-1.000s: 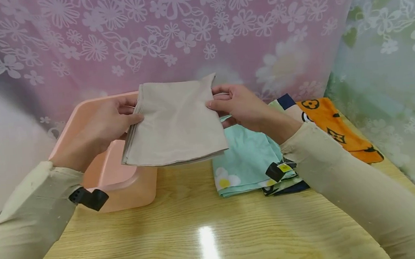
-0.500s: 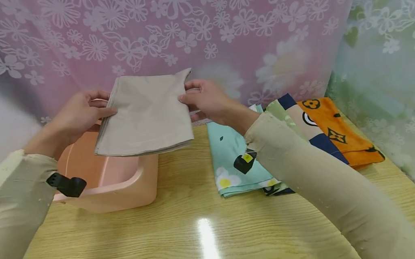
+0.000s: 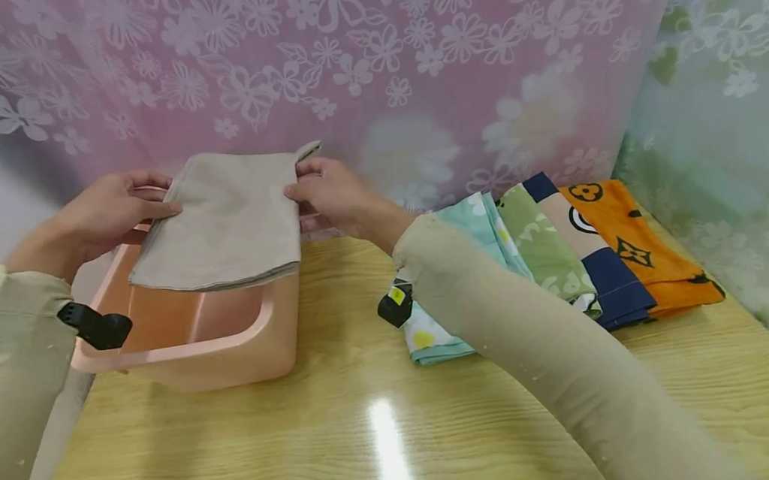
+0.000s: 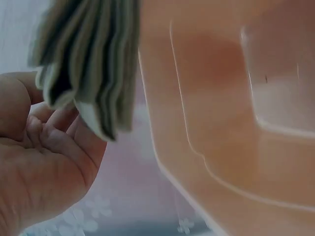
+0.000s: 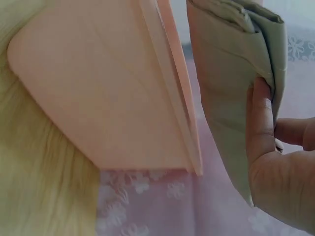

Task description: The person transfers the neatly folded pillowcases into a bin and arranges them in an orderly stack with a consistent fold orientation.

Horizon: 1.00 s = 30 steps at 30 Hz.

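A folded beige cloth (image 3: 223,219) is held up in both hands, over the open top of a peach plastic bin (image 3: 230,351). My left hand (image 3: 107,213) pinches its left edge, thumb on top and fingers beneath. On the opposite edge my right hand (image 3: 340,194) grips it the same way, near a corner that sticks up. In the left wrist view the stacked layers of the cloth (image 4: 93,64) show edge-on beside the bin wall (image 4: 162,123). The right wrist view has fingers pressed on the cloth's underside (image 5: 221,88), outside the bin (image 5: 108,93).
Several folded cloths overlap on the wooden table (image 3: 272,445) at the right: a mint one (image 3: 433,338), a green one (image 3: 541,246), a navy and beige one (image 3: 611,282) and an orange one (image 3: 656,249). A pink floral curtain (image 3: 370,60) hangs behind.
Both hands have carried the beige cloth leftward, from in front of the bin's right side to above its opening. More of the folded cloths at the right now shows.
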### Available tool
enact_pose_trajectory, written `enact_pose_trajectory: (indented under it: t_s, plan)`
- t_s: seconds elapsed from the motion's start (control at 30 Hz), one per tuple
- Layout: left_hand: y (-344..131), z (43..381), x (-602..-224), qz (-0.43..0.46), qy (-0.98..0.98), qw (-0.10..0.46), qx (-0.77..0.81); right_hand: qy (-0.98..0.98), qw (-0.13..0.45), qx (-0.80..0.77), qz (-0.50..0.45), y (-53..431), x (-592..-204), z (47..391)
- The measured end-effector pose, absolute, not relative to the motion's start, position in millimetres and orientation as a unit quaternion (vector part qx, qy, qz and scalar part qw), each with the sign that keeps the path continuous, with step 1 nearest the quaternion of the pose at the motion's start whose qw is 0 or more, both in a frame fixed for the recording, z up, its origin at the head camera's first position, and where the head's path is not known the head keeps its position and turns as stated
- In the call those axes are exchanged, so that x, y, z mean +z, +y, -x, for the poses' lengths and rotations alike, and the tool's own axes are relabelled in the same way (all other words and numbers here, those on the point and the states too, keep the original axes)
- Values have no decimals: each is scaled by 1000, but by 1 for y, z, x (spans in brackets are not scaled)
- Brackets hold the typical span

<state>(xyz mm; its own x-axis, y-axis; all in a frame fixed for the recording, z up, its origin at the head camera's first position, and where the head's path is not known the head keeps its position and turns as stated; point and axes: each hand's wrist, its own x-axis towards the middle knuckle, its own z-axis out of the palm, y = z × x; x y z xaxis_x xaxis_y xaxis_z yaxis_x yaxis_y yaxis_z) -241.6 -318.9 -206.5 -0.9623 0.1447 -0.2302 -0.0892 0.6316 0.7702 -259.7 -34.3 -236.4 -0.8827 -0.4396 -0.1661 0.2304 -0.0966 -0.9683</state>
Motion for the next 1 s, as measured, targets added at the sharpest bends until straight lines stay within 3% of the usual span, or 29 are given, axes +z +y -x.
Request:
enact_pose_trajectory:
  t_s: [0.53,1.0]
  plan:
    - [-360,246,-221,16,899,164,406,649,209,-724,108,-89,-258,265]
    - [-373,244,-248,83,873,220,426,850,73,-495,164,-105,-277,258]
